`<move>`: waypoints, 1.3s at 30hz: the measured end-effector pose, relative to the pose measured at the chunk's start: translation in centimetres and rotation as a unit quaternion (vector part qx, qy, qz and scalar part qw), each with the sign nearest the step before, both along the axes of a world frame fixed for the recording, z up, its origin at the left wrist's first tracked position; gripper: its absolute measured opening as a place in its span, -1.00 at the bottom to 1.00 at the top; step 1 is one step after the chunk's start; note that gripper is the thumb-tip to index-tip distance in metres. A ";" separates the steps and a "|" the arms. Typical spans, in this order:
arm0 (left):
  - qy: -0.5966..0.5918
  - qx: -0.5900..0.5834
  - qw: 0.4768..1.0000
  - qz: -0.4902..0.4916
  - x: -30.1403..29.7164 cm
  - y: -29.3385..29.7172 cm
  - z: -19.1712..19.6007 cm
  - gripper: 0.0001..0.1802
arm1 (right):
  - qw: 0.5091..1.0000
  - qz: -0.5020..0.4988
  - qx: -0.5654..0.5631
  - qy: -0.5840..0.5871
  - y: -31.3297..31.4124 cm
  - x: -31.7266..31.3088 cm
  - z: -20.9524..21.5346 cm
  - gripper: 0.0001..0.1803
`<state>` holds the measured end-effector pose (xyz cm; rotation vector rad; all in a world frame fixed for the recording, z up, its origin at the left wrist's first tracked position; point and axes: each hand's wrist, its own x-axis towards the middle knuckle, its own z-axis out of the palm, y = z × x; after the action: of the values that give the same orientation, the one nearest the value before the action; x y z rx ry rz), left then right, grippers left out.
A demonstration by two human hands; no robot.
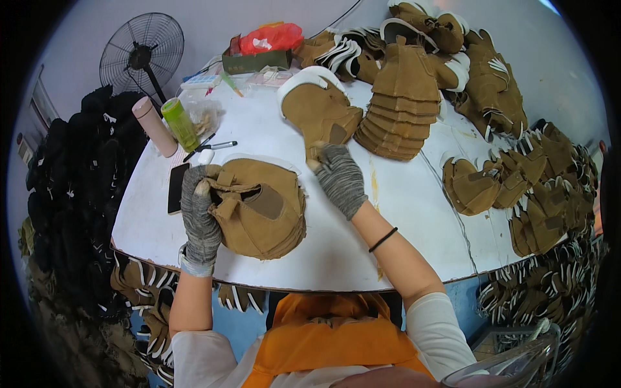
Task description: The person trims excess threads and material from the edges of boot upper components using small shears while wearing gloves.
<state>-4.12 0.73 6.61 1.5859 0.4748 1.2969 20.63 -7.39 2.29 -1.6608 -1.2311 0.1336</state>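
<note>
My left hand (pixel 202 216), in a grey fingerless glove, grips the left edge of a stack of tan suede shoe uppers (pixel 272 223) lying near the table's front. The thumb presses on top, beside a darker patch. My right hand (pixel 341 180), gloved the same way, pinches the lower tip of another tan shoe upper (pixel 317 110) with a white curved edge. That upper lies farther back, its right side next to a tall, overlapping stack of uppers (pixel 398 110). The fingertips of the right hand are partly hidden by the glove and the upper.
A pink bottle (pixel 154 126), a green bottle (pixel 180 124), a pen (pixel 220 145) and a dark phone (pixel 175 187) sit at the left. More uppers (pixel 471 187) are heaped right and behind. A fan (pixel 141 57) stands back left, near dark piled goods (pixel 77 194).
</note>
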 end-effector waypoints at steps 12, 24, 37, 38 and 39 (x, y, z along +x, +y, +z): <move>-0.025 0.012 1.000 -0.003 -0.1 -0.8 0.5 -0.60 | 0.943 -0.118 -0.205 -0.233 4.3 4.9 0.5 -0.62; -0.041 0.016 0.999 -0.003 -0.3 -0.3 -0.5 -0.66 | 0.963 -0.184 0.006 -0.195 4.5 6.0 5.7 -0.80; -0.031 0.073 0.987 0.138 0.6 -5.1 2.8 -0.53 | 0.930 -0.085 0.306 0.184 -14.7 5.6 4.1 -0.73; -0.019 0.179 0.968 0.173 0.3 -7.1 3.4 -0.56 | 0.916 -0.083 0.330 0.211 -16.7 5.8 3.8 -0.68; -0.003 0.285 0.936 0.208 -0.4 -9.0 3.8 -0.58 | 0.894 -0.058 0.343 0.281 -18.5 6.4 2.9 -0.61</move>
<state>-4.55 -8.23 10.39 2.0255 0.4710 1.8841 26.99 -25.86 5.16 -0.9637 -0.6188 0.0810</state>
